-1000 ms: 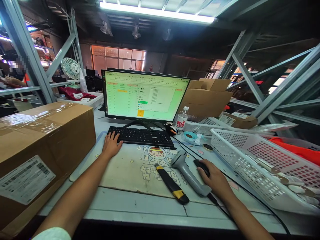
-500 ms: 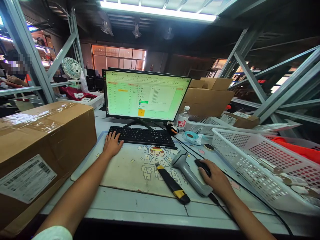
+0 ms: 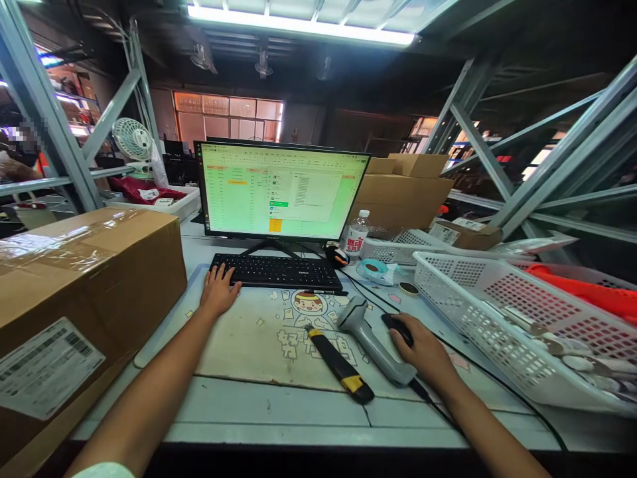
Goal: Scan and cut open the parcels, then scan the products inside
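Observation:
My left hand (image 3: 219, 291) rests with fingers spread on the left end of a black keyboard (image 3: 279, 271). Above the keyboard a monitor (image 3: 279, 192) shows a spreadsheet with a chat window over it. My right hand (image 3: 423, 348) is wrapped over a black computer mouse (image 3: 398, 328) on the printed desk mat (image 3: 239, 345). Just left of that hand lies a grey barcode scanner (image 3: 375, 342), its cable running toward the front edge. Beside the scanner is a black and yellow utility knife (image 3: 338, 365). A black pen (image 3: 326, 292) lies under the keyboard's front edge.
At the left stands a taped cardboard box (image 3: 144, 265) with a label. To the right are a white plastic basket (image 3: 462, 332) holding wrapped items, a roll of blue tape (image 3: 375, 269) and a bottle (image 3: 357, 236). A fan (image 3: 132, 138) stands behind.
The camera view has turned slightly to the right, so things appear shifted left. Both hands stay where they were, on the keyboard and on the mouse.

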A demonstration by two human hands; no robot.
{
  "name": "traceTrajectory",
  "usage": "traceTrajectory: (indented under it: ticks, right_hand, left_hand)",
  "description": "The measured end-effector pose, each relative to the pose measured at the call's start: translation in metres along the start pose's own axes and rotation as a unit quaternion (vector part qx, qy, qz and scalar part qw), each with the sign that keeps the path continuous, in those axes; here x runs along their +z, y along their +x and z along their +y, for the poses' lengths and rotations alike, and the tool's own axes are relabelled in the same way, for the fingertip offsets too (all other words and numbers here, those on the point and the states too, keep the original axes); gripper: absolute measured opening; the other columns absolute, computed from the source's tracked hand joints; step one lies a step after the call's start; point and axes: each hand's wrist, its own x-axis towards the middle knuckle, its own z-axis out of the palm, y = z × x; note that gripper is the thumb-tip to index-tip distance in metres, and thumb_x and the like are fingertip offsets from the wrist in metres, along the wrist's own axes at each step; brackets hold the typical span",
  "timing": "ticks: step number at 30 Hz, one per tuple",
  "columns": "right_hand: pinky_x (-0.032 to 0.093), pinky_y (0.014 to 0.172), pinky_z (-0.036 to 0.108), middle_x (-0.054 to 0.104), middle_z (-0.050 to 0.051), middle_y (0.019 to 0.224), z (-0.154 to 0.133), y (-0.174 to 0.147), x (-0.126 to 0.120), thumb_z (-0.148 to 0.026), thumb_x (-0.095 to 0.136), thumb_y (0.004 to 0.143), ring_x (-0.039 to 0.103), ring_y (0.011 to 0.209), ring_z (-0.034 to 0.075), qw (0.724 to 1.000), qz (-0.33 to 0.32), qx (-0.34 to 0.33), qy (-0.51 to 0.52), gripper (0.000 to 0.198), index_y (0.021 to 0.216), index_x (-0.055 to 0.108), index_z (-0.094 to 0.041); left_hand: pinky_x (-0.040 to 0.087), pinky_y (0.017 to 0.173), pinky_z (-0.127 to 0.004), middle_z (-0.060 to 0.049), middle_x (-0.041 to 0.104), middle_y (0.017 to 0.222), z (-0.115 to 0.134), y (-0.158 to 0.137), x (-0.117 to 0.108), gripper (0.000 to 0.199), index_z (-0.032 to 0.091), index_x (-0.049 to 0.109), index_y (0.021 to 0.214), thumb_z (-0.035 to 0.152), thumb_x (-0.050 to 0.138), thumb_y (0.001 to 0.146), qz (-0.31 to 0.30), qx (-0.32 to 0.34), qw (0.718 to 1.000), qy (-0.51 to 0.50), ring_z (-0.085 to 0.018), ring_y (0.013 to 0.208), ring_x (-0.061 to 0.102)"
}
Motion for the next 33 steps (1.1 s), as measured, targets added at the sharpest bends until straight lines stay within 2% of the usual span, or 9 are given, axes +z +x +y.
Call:
traceTrajectory:
  ticks: [13, 27, 33]
  right_hand:
    - [0.049, 0.115, 0.052, 0.067, 0.014, 0.137, -0.002, -0.001, 0.000, -0.053, 0.046, 0.096, 0.063, 0.130, 0.031, 1.000, -0.001, 0.007, 0.001, 0.050, 0.127, 0.067, -0.020]
    - [0.053, 0.108, 0.053, 0.067, 0.014, 0.136, -0.015, -0.001, -0.010, -0.056, 0.043, 0.091, 0.066, 0.124, 0.033, 0.998, -0.010, 0.056, -0.010, 0.056, 0.126, 0.068, -0.020]
    - [0.052, 0.110, 0.050, 0.068, 0.013, 0.136, -0.016, -0.003, -0.011, -0.057, 0.044, 0.088, 0.066, 0.125, 0.031, 0.998, -0.009, 0.061, -0.010, 0.056, 0.125, 0.068, -0.021]
  left_hand:
    - [0.023, 0.132, -0.054, -0.017, 0.036, 0.170, 0.000, 0.000, 0.000, 0.063, 0.016, 0.050, 0.159, 0.048, 0.050, 0.104, -0.003, -0.001, 1.000, -0.001, -0.039, 0.159, 0.030]
    - [0.020, 0.133, -0.053, -0.016, 0.034, 0.171, 0.001, 0.000, -0.004, 0.064, 0.016, 0.049, 0.159, 0.050, 0.047, 0.105, -0.017, -0.005, 1.000, -0.013, -0.038, 0.161, 0.026]
    - [0.020, 0.132, -0.053, -0.016, 0.034, 0.171, 0.001, 0.000, -0.005, 0.064, 0.016, 0.049, 0.160, 0.050, 0.047, 0.105, -0.018, -0.005, 1.000, -0.006, -0.039, 0.160, 0.027]
